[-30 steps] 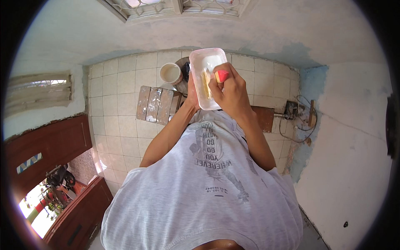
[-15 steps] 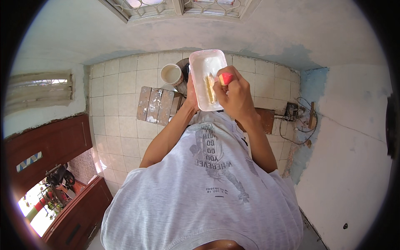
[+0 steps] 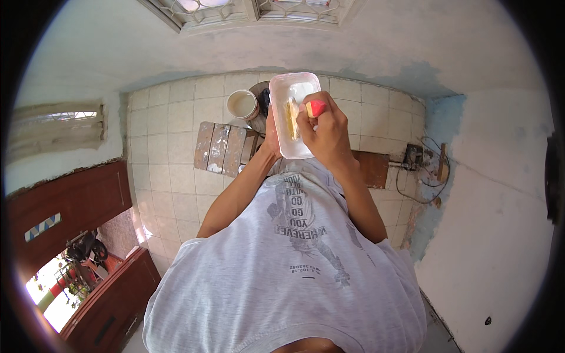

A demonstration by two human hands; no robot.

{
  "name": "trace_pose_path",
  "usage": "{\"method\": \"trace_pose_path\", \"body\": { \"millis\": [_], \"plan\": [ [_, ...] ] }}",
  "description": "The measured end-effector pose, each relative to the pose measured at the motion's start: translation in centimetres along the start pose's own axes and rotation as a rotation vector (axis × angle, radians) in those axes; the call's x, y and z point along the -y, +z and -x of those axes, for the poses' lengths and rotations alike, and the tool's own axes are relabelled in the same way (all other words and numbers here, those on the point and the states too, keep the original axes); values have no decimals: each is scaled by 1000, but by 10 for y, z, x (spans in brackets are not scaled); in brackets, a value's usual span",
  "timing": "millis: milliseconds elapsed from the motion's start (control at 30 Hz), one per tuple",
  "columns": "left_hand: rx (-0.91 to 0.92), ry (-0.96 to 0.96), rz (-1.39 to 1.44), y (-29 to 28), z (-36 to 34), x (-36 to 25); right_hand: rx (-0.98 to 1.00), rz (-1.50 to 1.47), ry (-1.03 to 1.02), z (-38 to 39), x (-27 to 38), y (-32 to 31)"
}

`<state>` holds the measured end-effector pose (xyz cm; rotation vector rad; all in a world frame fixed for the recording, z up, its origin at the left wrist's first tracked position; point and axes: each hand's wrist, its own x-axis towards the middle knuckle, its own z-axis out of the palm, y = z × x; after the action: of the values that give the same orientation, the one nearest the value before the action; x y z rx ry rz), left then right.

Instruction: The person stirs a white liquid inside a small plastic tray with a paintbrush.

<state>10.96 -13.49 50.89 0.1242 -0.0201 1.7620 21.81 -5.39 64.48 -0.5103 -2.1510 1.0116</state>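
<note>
The shallow, white, rectangular, plastic-looking tray (image 3: 296, 154) is probably light; support its long left side, where the left hand (image 3: 271, 134) holds it, fingertips hidden. The right hand (image 3: 329, 132) clenches the red-and-yellow-handled brush (image 3: 316, 108) over the tray.

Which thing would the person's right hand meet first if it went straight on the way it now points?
Probably the white tray: the right hand, gripping the brush, points up and left in the picture, over the tray's inside. Depth is hard to judge here.

Cream tiled floor (image 3: 162, 173), patchy wall (image 3: 376, 53) — grilled window (image 3: 294, 12) above
</note>
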Motion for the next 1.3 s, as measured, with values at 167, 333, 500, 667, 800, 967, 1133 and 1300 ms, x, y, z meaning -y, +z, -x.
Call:
{"method": "trace_pose_path", "body": {
  "millis": [167,333,500,667,800,967,1133,1300],
  "plan": [
    [-174,-18,-124,3,1,4,88,-19,67,1,4,-35],
    [-244,87,-384,25,-7,14,-10,15,1,-10,6,-55],
    [-167,83,-236,23,-9,23,6,49,-29,-6,-5,-59],
    [17,62,-129,13,-12,39,61,-49,-47,9,-10,-52],
    [-183,136,-199,18,-17,59,49,-46,-44,2,-25,-65],
    [-122,181,-115,19,-16,72,103,18,-35,11,-29,-97],
    [-153,201,-92,17,-11,83,117,-67,-76,20,-22,-104],
    [-149,222,-251,51,-16,83,-24,-80,-131,4,-25,-99]
  ]
}}
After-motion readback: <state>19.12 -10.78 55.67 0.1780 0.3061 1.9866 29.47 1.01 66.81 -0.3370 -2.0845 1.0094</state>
